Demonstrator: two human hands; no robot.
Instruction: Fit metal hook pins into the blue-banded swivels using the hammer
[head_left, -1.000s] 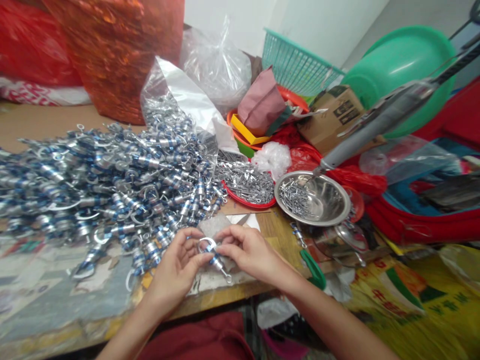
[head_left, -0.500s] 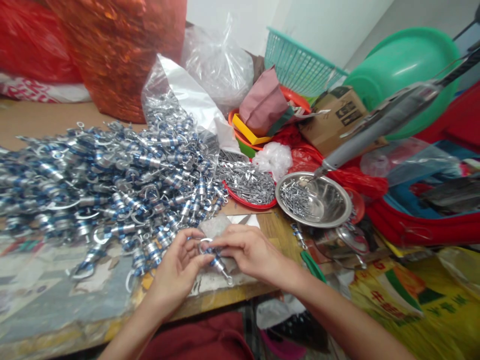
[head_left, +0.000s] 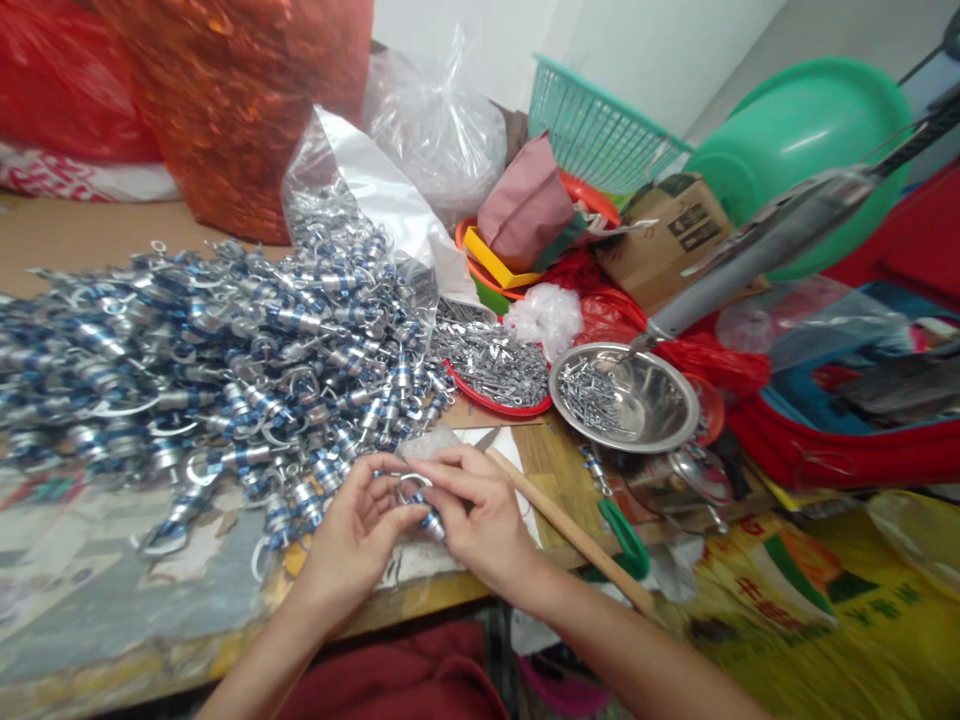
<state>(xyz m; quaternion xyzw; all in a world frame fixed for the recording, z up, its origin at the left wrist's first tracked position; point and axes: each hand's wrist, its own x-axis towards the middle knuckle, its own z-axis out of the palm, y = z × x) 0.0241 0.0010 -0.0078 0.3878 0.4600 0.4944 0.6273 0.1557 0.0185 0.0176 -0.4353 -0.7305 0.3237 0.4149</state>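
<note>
My left hand (head_left: 356, 530) and my right hand (head_left: 476, 515) meet at the table's front edge, both pinching one small silver-and-blue metal fitting (head_left: 421, 505) with a ring at its end. A big heap of the same fittings (head_left: 210, 350) spreads over the table to the left of my hands, spilling from a clear plastic bag (head_left: 360, 215). A wooden stick (head_left: 566, 530) lies slanted just right of my right hand. A flat grey pad (head_left: 431, 445) sits just behind my fingers.
A red tray of small metal pins (head_left: 491, 365) and a steel bowl (head_left: 667, 395) with screws stand behind to the right. A grey power tool (head_left: 757, 245) hangs over the bowl. Green-handled pliers (head_left: 626, 535), a cardboard box (head_left: 675, 225), a green basket (head_left: 592, 125) and basin (head_left: 810, 130) crowd the right.
My right hand has rolled over the fitting and now covers its lower end. The wooden stick has come into sight beside my right wrist. My left hand stays put.
</note>
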